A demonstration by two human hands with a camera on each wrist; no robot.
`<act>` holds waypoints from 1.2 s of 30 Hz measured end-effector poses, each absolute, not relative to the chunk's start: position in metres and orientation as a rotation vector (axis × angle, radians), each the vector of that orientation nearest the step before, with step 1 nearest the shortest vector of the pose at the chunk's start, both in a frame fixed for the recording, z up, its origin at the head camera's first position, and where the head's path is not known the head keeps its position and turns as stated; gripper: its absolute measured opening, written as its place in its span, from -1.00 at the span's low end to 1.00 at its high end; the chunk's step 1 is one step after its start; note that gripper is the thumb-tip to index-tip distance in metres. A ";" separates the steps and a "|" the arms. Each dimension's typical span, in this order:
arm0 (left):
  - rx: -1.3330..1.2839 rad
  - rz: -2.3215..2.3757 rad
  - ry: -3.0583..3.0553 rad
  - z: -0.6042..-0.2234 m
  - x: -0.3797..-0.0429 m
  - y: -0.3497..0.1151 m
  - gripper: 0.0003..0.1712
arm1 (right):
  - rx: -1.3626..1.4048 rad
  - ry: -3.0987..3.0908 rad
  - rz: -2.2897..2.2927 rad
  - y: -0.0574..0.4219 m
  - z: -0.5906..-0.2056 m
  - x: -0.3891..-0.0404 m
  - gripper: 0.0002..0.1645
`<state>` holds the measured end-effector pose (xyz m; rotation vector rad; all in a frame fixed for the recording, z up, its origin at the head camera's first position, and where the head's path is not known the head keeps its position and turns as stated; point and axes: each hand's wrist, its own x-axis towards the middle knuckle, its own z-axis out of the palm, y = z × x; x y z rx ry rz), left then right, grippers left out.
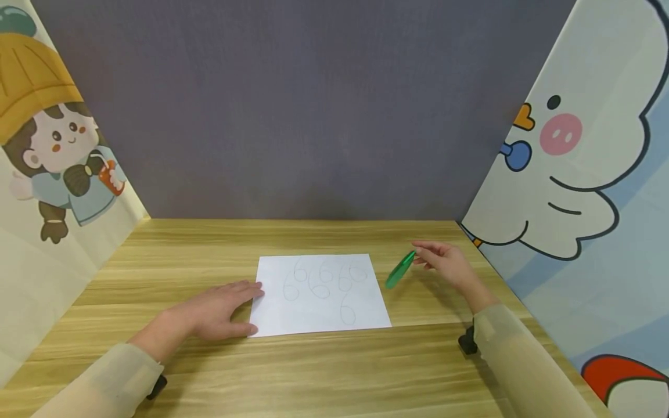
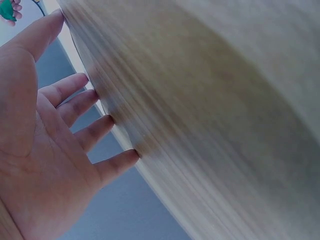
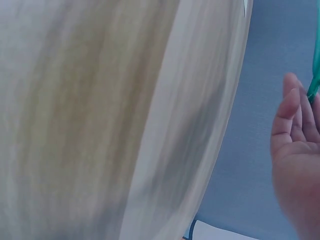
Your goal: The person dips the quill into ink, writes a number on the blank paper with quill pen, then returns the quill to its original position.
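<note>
A white sheet of paper (image 1: 319, 310) lies on the wooden table, with several faint pencil-like loops shaped like the digit 6 on it. My left hand (image 1: 222, 310) rests at the sheet's left edge, fingers spread and fairly straight, fingertips and thumb tip at the paper. To the right of the sheet, my right hand (image 1: 444, 267) pinches one end of a slim, tapered green object (image 1: 400, 270); its exact kind is unclear. The object slants down toward the paper, held above the table. In the right wrist view only part of the green object (image 3: 316, 55) shows at the edge.
The wooden table (image 1: 313, 377) reaches back to a dark grey panel (image 1: 313, 116). Side panels with cartoon prints stand left, a child in a hat (image 1: 63, 139), and right, a white figure (image 1: 590, 174). A black wrist device (image 1: 467, 341) sits by the right cuff.
</note>
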<state>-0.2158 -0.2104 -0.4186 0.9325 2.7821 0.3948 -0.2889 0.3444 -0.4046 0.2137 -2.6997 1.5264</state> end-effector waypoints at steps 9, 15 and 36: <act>0.957 0.400 2.778 -0.417 -0.214 -0.210 0.01 | 0.226 -2.802 1.372 0.341 -0.404 -0.293 -0.50; 0.951 0.407 2.776 -0.418 -0.214 -0.210 0.01 | 0.309 -3.000 1.168 0.340 -0.408 -0.301 -0.54; 0.943 0.386 2.789 -0.418 -0.215 -0.210 0.00 | 0.360 -3.137 1.090 0.330 -0.425 -0.305 -0.57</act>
